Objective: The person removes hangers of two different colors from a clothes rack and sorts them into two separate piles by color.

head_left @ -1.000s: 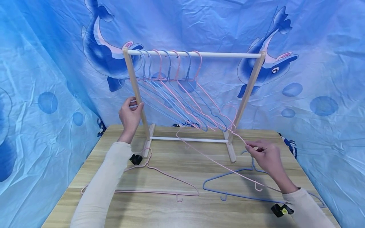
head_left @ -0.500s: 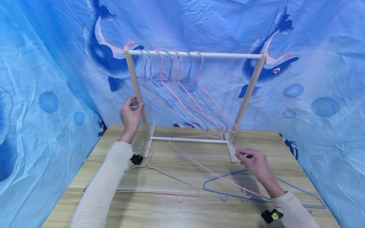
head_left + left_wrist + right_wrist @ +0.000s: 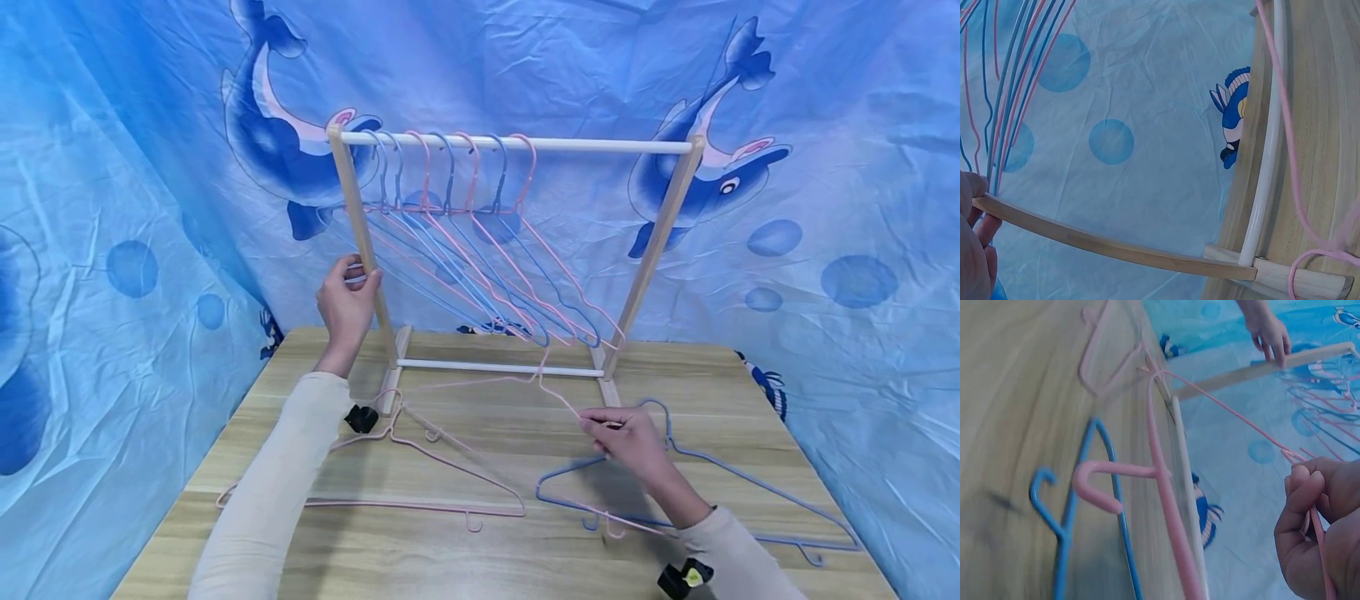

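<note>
A: Colours near the right hand (image 3: 628,440)?
B: It pinches a pink hanger (image 3: 480,385); a blue hanger (image 3: 720,471) lies beside it.
A: Left hand (image 3: 347,300)?
B: It grips the pale wood rack (image 3: 365,242). Behind: a blue dolphin-print cloth (image 3: 150,167).

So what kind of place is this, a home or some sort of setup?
Likely a staged recording setup, not a lived-in room: a dolphin-print blue cloth drapes all round, and a small wooden clothes rack with wire hangers stands on a wooden table.

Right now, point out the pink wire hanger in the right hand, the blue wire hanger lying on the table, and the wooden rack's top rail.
pink wire hanger (image 3: 558,394), head view, neck wire.
blue wire hanger (image 3: 750,481), head view, sloping arm.
white top rail (image 3: 600,146), head view, bare stretch.
</note>
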### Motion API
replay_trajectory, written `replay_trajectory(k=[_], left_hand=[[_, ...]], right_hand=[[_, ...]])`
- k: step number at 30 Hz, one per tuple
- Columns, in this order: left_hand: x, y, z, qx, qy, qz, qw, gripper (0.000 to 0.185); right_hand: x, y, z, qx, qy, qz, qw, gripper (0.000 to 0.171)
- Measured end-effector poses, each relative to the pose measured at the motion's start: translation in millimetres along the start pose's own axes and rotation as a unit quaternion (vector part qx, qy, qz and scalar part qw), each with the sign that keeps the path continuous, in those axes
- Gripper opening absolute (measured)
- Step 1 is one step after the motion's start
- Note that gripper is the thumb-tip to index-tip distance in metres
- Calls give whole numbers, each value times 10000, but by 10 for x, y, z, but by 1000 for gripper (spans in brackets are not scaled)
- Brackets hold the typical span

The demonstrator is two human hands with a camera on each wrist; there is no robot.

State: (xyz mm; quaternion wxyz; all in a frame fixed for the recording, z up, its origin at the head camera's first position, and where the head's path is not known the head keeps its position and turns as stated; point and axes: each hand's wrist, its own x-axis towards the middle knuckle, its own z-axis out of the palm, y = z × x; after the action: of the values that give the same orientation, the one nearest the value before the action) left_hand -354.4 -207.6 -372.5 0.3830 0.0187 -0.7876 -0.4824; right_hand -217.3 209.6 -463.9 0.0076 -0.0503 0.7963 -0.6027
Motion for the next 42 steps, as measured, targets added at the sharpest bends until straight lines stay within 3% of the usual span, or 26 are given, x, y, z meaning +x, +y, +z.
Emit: replay_trajectory(k=[7,20,30,42], left_hand=[[7,17,3,-2,-13,3,10000,32],[30,31,16,-16,34,-28,10000,32],[39,9,5,-106,26,99,9999,31],[22,9,0,-46,57,1,10000,30]], right_hand=[[21,-29,208,429,-443,361,9974,29],[100,-130,409,1014,-792,302,9912,31],[141,-189,859,1257,-1229,301,9840,29],[142,-100,1441,1817,-2026,736,9594,27]])
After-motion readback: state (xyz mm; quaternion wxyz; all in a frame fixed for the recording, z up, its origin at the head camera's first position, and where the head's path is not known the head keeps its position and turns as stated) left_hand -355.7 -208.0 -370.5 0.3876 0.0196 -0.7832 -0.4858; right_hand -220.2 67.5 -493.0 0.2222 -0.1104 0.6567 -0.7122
